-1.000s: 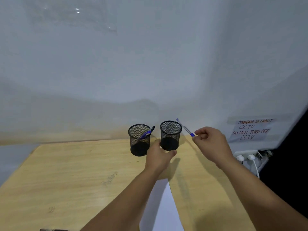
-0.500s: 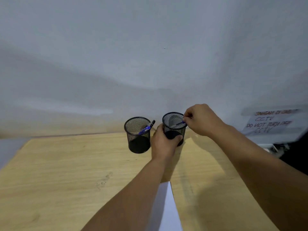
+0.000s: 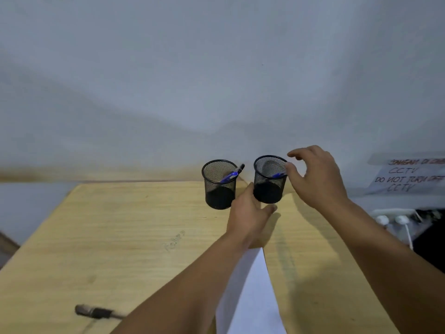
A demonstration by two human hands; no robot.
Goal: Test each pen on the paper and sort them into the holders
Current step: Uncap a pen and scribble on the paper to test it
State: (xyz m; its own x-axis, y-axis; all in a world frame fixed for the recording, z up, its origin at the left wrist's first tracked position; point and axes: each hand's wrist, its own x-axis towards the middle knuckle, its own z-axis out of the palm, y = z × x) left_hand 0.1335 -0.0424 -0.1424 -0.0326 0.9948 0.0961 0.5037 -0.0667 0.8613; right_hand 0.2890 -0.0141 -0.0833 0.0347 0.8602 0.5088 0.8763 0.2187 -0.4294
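Two black mesh holders (image 3: 219, 184) hold blue pens (image 3: 230, 175) on a pale yellow wood-grain table (image 3: 115, 237) beside white paper (image 3: 250, 300).

Blurred dark object (image 3: 95, 312) (pen or marker?), paper (image 3: 250, 297) cut off below

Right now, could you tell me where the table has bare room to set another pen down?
The widest bare patch of table runs left of the left holder and the left forearm, down toward the dark object near the front edge. A narrower strip lies between the paper and the right forearm. It is crowded around the right holder, where the left hand and right hand meet.
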